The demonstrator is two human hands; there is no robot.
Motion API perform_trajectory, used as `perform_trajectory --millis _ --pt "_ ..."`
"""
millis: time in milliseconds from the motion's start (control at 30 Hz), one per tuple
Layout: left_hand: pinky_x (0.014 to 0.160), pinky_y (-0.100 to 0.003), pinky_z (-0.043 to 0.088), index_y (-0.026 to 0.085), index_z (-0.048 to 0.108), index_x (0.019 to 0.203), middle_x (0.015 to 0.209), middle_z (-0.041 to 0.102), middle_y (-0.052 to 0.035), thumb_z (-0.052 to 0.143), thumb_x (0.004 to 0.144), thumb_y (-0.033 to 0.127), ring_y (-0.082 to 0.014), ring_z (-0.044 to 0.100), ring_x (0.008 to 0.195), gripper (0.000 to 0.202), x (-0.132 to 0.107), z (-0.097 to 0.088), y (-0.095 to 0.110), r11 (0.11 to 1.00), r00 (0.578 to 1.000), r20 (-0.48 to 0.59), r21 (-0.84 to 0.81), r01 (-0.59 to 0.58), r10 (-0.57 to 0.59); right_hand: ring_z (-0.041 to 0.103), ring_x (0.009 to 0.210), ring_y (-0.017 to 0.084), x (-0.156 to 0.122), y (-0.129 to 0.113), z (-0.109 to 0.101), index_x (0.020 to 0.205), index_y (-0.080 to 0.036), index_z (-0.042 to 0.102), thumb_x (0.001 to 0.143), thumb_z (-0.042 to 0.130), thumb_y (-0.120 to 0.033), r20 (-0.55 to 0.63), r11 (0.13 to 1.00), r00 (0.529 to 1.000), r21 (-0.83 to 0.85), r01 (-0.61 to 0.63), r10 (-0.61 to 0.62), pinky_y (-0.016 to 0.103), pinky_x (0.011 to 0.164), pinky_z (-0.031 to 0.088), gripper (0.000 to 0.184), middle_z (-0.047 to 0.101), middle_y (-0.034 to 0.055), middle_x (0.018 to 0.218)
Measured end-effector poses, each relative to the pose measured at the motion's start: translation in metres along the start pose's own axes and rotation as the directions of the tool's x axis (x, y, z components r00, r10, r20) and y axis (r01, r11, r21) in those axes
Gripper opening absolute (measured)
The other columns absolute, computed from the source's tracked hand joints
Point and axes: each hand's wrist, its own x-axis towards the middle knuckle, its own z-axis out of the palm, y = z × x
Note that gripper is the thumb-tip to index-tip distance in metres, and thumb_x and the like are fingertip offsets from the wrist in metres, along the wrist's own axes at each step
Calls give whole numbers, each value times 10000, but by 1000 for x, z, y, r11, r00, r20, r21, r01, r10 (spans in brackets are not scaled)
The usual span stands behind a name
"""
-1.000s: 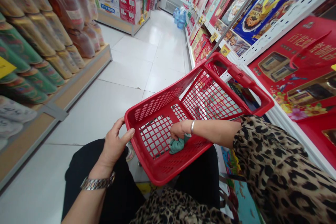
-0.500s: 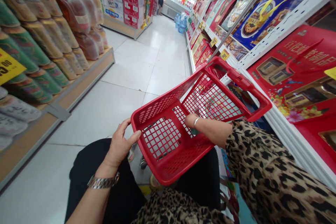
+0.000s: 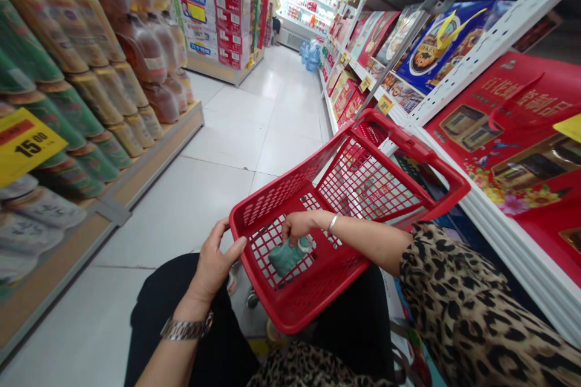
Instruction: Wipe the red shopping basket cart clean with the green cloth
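- The right hand (image 3: 297, 225) reaches into a red plastic basket (image 3: 299, 308) at about 6 o'clock in the view. Its fingers are bunched together on the top edge of a green cloth (image 3: 288, 256). I cannot tell whether they clamp the cloth or only press on it.
- The cloth lies on the basket's mesh floor, toward the near left corner.
- The left hand (image 3: 218, 263), at about 7 o'clock, is closed around the basket's near left rim.
- The basket tilts, with its far end and handle (image 3: 436, 163) raised toward 3 o'clock.
- The step in hand looks like the right hand working the cloth over the mesh while the left steadies the basket.
- Moving the cloth further would call for a firm left-hand hold on the rim.
- A watch (image 3: 186, 329) circles the left wrist and a bangle (image 3: 333, 224) the right. A leopard-print sleeve (image 3: 449, 308) covers the right arm.
- Drink cans (image 3: 49, 91) stand at 9 o'clock, red gift boxes (image 3: 503, 127) at 3 o'clock.
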Motion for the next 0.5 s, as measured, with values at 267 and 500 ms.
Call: perform_trajectory --millis 267,500 --pt "1054 -444 472 200 600 1102 1137 693 -92 619 731 548 -283 625 1120 509 -2 -1 -7 1000 1000 -3 7 -9 9 706 1071 264 -31 64 -54 1155 -109 753 846 666 -218 -470 890 764 122 -440 443 209 760 513 339 755 171 1124" --pt "1032 -451 490 204 620 1084 1098 703 -85 635 713 499 -282 637 1087 475 -3 2 -3 999 1000 -11 -35 0 0 664 1137 260 -20 81 -56 1237 -99 667 980 589 -283 -513 795 631 195 -575 582 319 903 542 326 681 186 1227"
